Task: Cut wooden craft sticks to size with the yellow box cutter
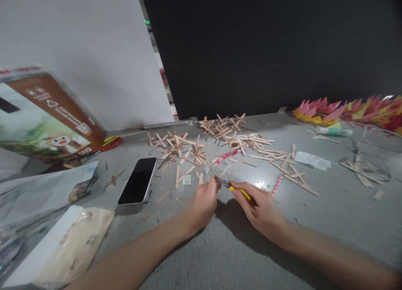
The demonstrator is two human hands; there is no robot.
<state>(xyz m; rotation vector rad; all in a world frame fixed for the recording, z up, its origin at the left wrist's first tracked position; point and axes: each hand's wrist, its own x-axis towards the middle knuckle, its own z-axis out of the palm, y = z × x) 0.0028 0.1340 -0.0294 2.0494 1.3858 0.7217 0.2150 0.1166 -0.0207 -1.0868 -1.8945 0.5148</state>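
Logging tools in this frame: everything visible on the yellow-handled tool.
The yellow-handled tool has a bright yellow grip, apparently plastic, and a grey, metallic-looking front end. The right hand grips it above the grey tabletop, covering part of the handle. It slants, metal end pointing left and away from the person, at the left hand. Whether the left fingertips touch it, and the exact tool type, cannot be told.

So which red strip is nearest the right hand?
The patterned red strip, just beyond the right hand; the other red strip lies farther off, among craft sticks.
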